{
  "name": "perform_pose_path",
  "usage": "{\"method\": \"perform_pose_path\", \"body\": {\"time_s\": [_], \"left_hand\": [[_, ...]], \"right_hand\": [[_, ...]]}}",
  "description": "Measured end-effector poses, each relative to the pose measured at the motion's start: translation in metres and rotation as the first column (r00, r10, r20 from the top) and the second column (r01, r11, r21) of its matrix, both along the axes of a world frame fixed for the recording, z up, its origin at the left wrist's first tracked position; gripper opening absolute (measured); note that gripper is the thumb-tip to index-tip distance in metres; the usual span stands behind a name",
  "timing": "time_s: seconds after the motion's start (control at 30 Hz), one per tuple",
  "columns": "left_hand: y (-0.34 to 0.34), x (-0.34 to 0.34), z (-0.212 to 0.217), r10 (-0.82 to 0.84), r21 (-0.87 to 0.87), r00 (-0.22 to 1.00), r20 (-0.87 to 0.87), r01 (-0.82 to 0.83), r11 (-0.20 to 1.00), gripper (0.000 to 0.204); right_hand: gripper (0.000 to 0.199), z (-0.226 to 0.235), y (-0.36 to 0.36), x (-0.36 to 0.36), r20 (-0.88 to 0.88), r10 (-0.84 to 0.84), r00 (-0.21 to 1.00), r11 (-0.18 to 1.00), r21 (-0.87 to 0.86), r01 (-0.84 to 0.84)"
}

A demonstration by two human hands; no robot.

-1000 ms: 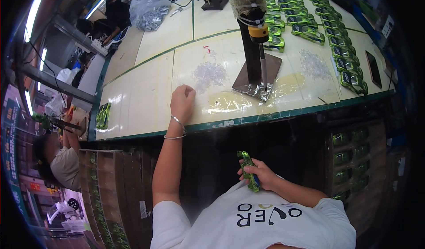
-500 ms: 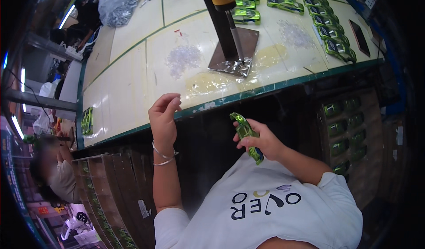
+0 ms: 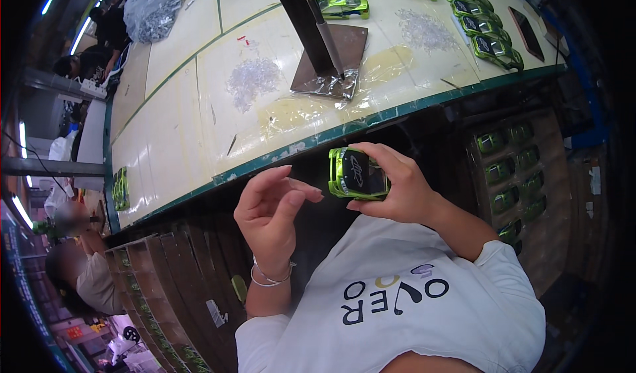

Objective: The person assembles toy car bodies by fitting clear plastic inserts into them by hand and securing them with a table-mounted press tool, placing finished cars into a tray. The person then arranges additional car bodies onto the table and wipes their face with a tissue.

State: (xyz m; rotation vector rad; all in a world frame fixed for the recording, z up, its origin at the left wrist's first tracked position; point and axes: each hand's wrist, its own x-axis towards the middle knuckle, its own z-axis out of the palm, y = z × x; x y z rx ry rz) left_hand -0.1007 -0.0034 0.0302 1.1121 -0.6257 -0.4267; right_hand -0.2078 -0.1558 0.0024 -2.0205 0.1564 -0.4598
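Observation:
My right hand grips a bright green toy car body by its sides, thumb and fingers wrapped round it. Its dark-topped end is turned up and toward my left hand. Just left of the car body, apart from it, my left hand is raised with thumb and fingers brought together in a pinch. Whatever lies between those fingertips, if anything, is too small to make out. Both hands are in front of the table's green edge. Beyond them lies a pile of small clear plastic pieces on the tabletop.
A dark post with a pen-like tool stands on a metal plate. Another clear pile lies right of it. Rows of green car bodies and a phone are at right. Partitioned boxes flank me; a person is at left.
My right hand has raised the car body and turned it so its dark-topped end faces up. My left hand has moved right and down, closer to it. The view has shifted slightly.

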Motion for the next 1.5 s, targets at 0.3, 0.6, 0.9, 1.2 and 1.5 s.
{"method": "perform_pose_path", "body": {"time_s": [0.3,0.6,0.9,1.2,1.5], "left_hand": [[-0.010,-0.009,0.000,-0.015,0.224,0.856,0.517,-0.118,0.967,0.025],[-0.012,-0.008,0.000,-0.055,0.283,0.648,0.760,-0.254,0.925,0.029],[-0.009,-0.017,0.001,0.164,0.288,0.925,0.342,-0.269,0.919,0.023],[-0.005,-0.009,-0.008,-0.127,0.391,0.985,0.120,0.071,0.917,0.012],[-0.007,-0.009,-0.006,-0.157,0.452,0.981,0.113,0.090,0.887,0.009]], "right_hand": [[0.066,-0.004,-0.002,0.002,0.106,-0.034,0.994,0.991,-0.125,0.047],[0.062,-0.002,-0.002,0.001,0.140,-0.063,0.988,0.985,-0.153,0.084],[0.066,-0.005,-0.005,0.002,0.193,-0.059,0.980,0.973,-0.210,0.100],[0.064,-0.005,-0.003,0.005,0.205,-0.072,0.976,0.953,-0.275,0.128],[0.055,-0.006,-0.003,0.006,0.283,-0.096,0.954,0.910,-0.362,0.200]]}}
